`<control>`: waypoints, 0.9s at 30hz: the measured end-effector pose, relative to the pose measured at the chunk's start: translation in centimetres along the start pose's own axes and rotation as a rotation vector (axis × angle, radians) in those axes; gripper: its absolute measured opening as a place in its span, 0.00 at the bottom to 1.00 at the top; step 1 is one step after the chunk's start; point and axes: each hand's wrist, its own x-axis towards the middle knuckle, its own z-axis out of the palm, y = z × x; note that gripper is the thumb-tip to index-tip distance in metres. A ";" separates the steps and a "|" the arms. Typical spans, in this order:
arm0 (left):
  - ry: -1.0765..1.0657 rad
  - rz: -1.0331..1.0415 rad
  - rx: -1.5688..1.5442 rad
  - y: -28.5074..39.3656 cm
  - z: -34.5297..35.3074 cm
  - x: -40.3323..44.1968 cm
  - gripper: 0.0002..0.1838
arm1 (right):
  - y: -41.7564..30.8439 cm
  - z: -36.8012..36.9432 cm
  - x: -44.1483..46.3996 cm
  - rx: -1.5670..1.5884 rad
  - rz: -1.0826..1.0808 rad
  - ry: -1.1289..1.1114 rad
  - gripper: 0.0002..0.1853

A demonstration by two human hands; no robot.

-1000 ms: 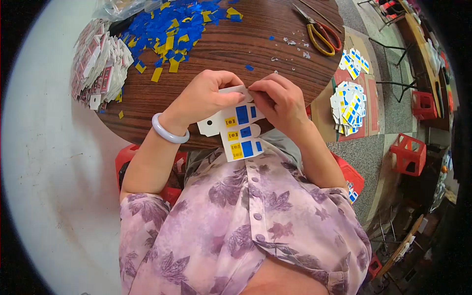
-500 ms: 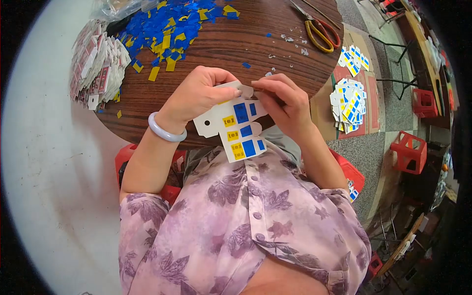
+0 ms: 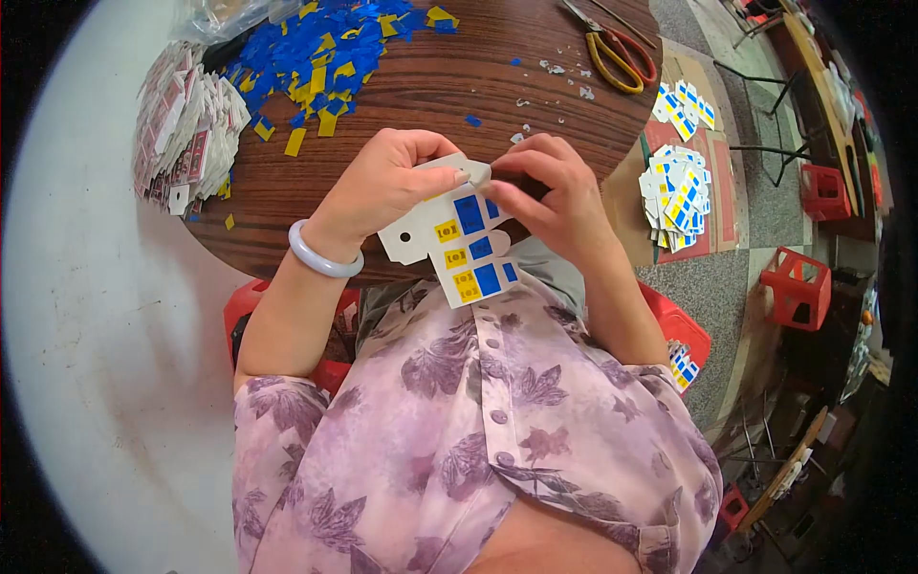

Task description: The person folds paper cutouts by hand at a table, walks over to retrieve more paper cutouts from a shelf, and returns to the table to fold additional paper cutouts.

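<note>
One white card patched in blue and yellow is pinched by the left hand and right hand; scissors lie on the desk.

White card, blue-and-yellow patches

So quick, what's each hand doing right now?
Left hand: closed, holding the blue-and-yellow-patterned white card.
Right hand: closed, pinching that card's upper corner.
</note>
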 end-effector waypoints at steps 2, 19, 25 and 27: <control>0.002 0.013 0.012 0.2 0.3 -0.1 0.08 | -0.1 0.2 -0.1 -0.002 -0.007 -0.040 0.09; 0.020 0.008 -0.014 0.3 0.6 -0.5 0.08 | 0.3 -1.2 -1.1 0.245 0.257 0.037 0.06; -0.015 0.003 0.048 0.2 0.4 -0.4 0.08 | 0.2 -1.4 -0.9 0.088 0.187 0.029 0.04; -0.021 -0.002 0.028 0.0 0.3 -0.3 0.09 | 0.5 -1.3 -0.8 0.055 0.144 0.024 0.04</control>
